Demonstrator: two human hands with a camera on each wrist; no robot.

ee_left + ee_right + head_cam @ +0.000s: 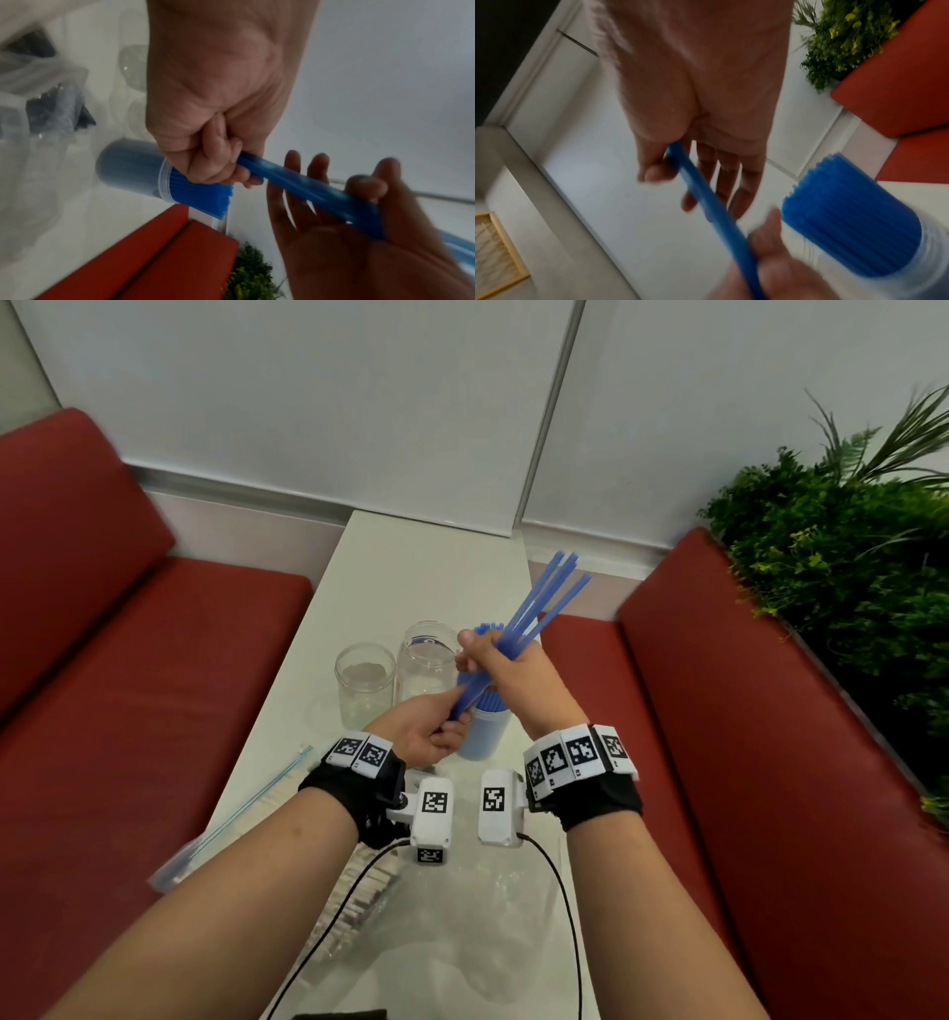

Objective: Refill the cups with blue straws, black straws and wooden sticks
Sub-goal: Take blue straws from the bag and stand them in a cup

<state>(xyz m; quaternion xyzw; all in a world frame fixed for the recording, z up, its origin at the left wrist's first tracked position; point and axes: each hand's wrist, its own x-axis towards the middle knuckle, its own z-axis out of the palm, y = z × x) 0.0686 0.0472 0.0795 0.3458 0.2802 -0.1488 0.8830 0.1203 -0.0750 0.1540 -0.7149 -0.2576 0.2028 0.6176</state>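
Blue straws [534,613] held in both grips, left hand [434,729] and right hand [500,660], above the nearly full jar [480,731]. Two clear jars [364,683] unfilled; black straws and sticks outstanding.

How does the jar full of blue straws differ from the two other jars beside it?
The straw jar is packed with blue straws; the two clear jars hold no straws. The straw jar stands partly hidden behind the hands; the clear jars stand in open view to its left. All three stand upright on the white table.
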